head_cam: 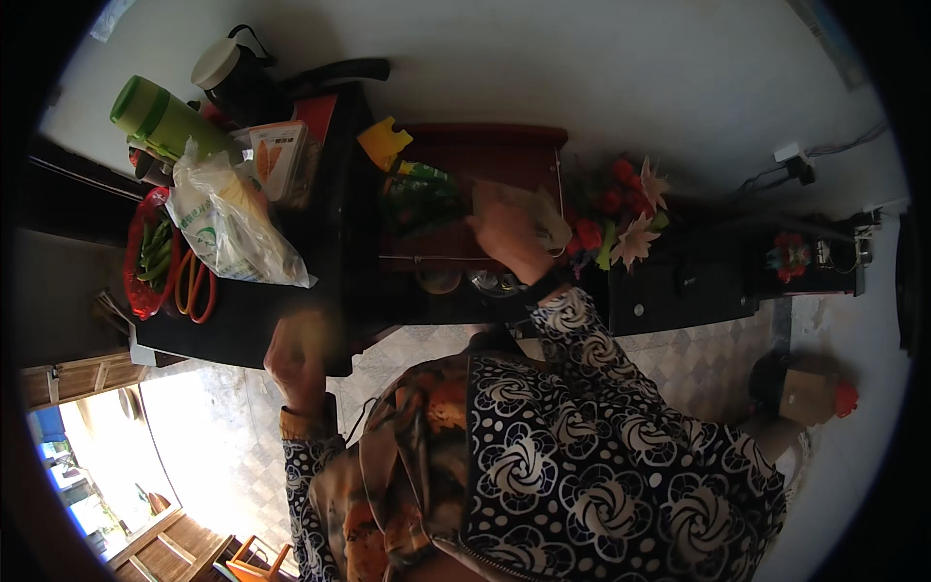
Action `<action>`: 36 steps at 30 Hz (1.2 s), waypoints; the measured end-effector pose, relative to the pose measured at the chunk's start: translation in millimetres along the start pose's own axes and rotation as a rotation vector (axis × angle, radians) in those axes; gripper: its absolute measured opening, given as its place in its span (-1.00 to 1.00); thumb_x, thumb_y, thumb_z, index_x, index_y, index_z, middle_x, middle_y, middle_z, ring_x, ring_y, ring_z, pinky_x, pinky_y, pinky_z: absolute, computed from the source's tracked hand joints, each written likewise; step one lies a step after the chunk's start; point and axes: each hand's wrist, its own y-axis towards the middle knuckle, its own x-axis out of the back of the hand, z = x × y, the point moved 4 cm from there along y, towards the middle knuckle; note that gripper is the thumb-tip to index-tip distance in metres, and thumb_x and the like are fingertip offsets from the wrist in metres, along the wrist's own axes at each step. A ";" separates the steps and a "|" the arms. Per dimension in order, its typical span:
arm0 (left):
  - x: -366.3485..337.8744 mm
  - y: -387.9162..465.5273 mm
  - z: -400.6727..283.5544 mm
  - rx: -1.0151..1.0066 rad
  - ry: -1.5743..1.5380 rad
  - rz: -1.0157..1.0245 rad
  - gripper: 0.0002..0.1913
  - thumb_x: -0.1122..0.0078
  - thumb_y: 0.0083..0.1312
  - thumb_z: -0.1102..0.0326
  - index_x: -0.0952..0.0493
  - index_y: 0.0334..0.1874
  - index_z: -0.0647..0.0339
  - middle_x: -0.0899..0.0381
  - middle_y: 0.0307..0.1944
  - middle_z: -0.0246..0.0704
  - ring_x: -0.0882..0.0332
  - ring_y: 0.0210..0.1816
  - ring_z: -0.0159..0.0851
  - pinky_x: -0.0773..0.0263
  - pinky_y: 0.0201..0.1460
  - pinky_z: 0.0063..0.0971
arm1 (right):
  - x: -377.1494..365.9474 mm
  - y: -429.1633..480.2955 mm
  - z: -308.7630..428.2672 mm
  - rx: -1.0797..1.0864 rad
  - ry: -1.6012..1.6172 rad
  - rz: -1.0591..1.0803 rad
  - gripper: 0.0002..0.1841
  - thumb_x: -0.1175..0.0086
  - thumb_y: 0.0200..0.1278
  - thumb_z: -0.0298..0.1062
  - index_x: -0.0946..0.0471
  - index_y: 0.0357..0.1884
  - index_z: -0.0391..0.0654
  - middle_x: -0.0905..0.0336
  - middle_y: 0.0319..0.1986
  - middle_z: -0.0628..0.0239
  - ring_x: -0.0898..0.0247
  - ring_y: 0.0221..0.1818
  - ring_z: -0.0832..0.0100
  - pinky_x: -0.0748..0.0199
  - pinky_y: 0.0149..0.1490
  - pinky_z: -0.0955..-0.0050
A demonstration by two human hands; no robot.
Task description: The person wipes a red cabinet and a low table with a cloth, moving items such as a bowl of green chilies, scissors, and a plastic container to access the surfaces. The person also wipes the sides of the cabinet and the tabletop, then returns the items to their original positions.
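Observation:
My left hand is at the front edge of the black cabinet top, fingers bent around a blurred yellowish thing. My right hand reaches over a dark red wooden tray, its fingers at a pale, crumpled bag; blur hides whether they grip it. In the tray, left of that hand, lies a dark green packet, with a yellow cut piece at the tray's left corner. A white plastic bag with pale contents lies on the cabinet, beyond my left hand.
Green beans in a red net or bag, a green flask, a dark pot with a pale lid and a clear food box crowd the left. Artificial flowers stand right of the tray, beside a black case.

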 end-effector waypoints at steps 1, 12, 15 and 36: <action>-0.2 0.5 -1.1 -0.011 -0.009 0.004 -0.86 0.02 0.35 0.50 -0.57 -0.22 0.31 -0.53 -0.43 -0.39 -0.44 -0.43 -0.52 -0.31 -0.42 -0.68 | 15.2 -5.2 -5.1 0.088 -0.211 -0.009 -0.52 -0.12 0.18 -0.20 -0.42 0.14 -0.15 -0.49 0.02 0.08 -0.46 0.02 0.06 -0.42 0.08 0.23; 0.5 -1.8 -15.2 0.044 -0.003 -0.005 -0.89 -0.09 0.16 0.54 -0.58 -0.30 0.32 -0.59 -0.37 -0.20 -0.59 -0.34 -0.13 -0.45 -0.26 -0.42 | -34.1 73.6 -46.0 0.200 -0.378 0.010 -0.77 -0.09 0.06 -0.24 -0.65 -0.31 -0.12 -0.63 -0.29 0.06 -0.57 -0.20 0.08 -0.52 -0.11 0.14; 1.1 -1.4 -16.8 0.050 0.026 -0.020 -0.88 -0.07 0.16 0.56 -0.59 -0.30 0.33 -0.58 -0.38 -0.20 -0.58 -0.36 -0.14 -0.44 -0.29 -0.41 | -67.3 114.2 -37.7 0.129 -0.428 0.280 -0.68 -0.13 0.03 -0.23 -0.59 -0.16 -0.13 -0.60 -0.19 0.06 -0.55 -0.13 0.10 -0.51 -0.07 0.16; -1.0 -4.7 -12.8 0.096 -0.058 -0.044 -0.90 -0.08 0.14 0.56 -0.56 -0.33 0.32 -0.54 -0.42 -0.22 -0.53 -0.43 -0.17 -0.41 -0.34 -0.45 | -28.7 34.0 -77.2 0.137 -0.614 -0.185 -0.54 -0.05 0.17 0.03 -0.56 -0.06 -0.13 -0.45 0.05 0.07 -0.31 0.15 0.02 -0.36 0.14 0.14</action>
